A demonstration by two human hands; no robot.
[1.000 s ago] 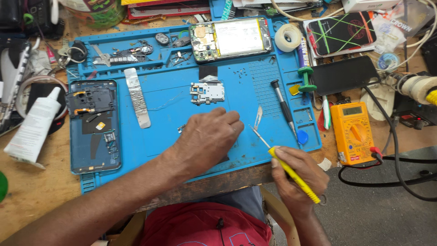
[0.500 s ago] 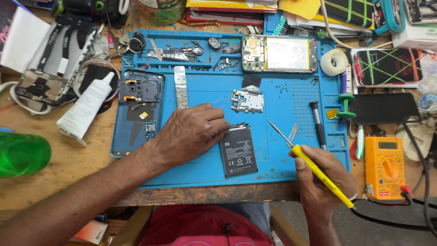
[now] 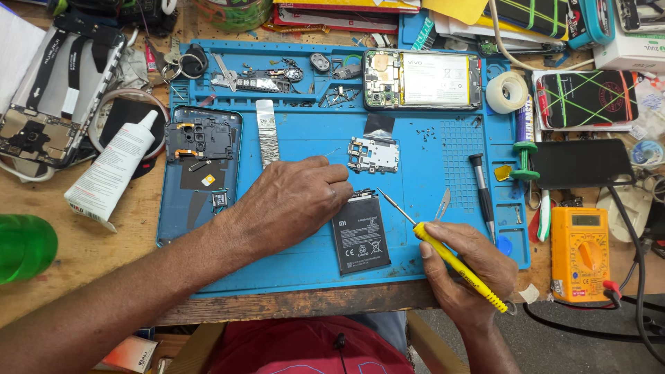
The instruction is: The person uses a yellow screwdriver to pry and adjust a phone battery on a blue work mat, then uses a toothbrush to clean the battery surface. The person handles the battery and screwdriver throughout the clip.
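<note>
My left hand (image 3: 294,201) rests on the blue work mat (image 3: 415,256), its fingertips touching the left edge and top of a black phone battery (image 3: 360,235) that lies flat. My right hand (image 3: 471,273) grips a yellow-handled screwdriver (image 3: 454,262), whose thin metal tip points up-left toward the battery's top right corner. A small metal shield plate (image 3: 374,154) lies above the battery. An opened phone with its battery and board showing (image 3: 422,79) sits at the mat's top. A dark phone back housing (image 3: 201,163) lies at the mat's left.
A white glue tube (image 3: 111,170) and a green bottle (image 3: 24,246) lie left of the mat. An orange multimeter (image 3: 582,253) with leads sits at right, next to a black screwdriver (image 3: 481,187), a tape roll (image 3: 507,91) and a phone with taped screen (image 3: 589,98). Small screws dot the mat.
My left hand has shifted left and uncovered the black battery, which now lies beside its fingertips. My right hand with the screwdriver stays near the mat's lower right. The camera view drifted.
</note>
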